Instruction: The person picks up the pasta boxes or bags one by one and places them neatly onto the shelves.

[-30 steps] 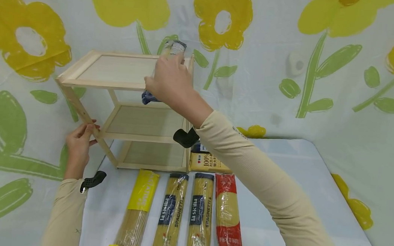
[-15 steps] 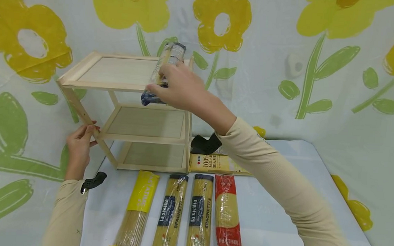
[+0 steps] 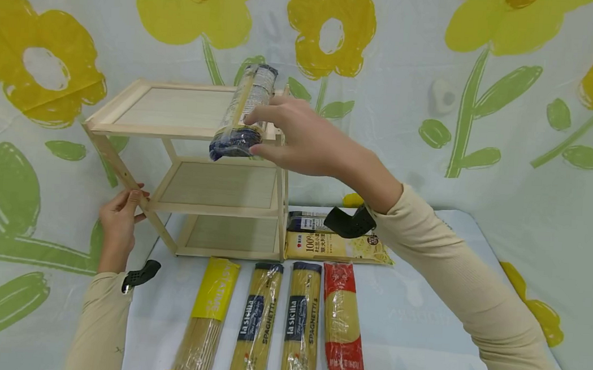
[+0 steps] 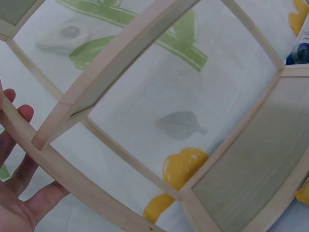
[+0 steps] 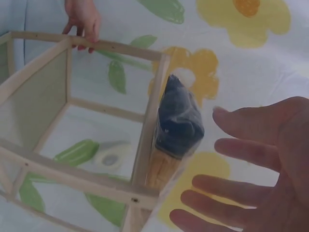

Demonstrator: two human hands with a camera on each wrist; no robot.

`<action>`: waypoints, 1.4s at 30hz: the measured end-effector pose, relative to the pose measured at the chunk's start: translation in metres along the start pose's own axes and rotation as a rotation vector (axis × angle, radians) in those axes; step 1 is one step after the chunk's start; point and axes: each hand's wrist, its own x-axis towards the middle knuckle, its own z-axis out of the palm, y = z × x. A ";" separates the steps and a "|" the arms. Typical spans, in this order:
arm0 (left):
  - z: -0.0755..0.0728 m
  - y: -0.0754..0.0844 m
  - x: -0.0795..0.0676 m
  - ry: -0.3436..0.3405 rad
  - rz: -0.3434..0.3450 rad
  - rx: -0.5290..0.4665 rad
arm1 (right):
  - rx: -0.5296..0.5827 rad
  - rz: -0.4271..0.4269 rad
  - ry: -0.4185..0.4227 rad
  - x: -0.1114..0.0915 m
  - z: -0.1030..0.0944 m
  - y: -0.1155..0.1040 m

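A three-tier wooden shelf (image 3: 173,109) stands at the table's back left. My left hand (image 3: 118,222) grips its left slanted post, and the left wrist view shows the fingers and thumb around the wood (image 4: 91,188). On the right end of the top tier lies a spaghetti pack (image 3: 242,114) with dark blue ends, its near end jutting past the front edge. My right hand (image 3: 314,138) is just right of that pack, fingers spread. In the right wrist view a gap separates the fingers (image 5: 231,188) from the pack's blue end (image 5: 178,118).
Along the table front lie a yellow-wrapped pasta pack (image 3: 207,315), two la sicilia spaghetti packs (image 3: 254,324) and a red pasta pack (image 3: 343,329). Right of the shelf lie a yellow pasta pack (image 3: 341,248) and a dark-ended pack (image 3: 304,222). A flowered cloth (image 3: 393,100) hangs behind.
My right hand has let go of the spaghetti pack on the top tier and drawn back to the right, its fingers opening. The left hand keeps its place on the post.
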 end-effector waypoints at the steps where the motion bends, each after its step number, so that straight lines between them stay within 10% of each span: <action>1: 0.000 0.000 0.000 0.001 0.002 0.006 | -0.003 0.001 -0.007 -0.003 -0.001 0.002; 42: 0.003 -0.001 -0.003 0.021 0.023 0.017 | 0.104 0.061 -0.002 -0.142 0.068 0.116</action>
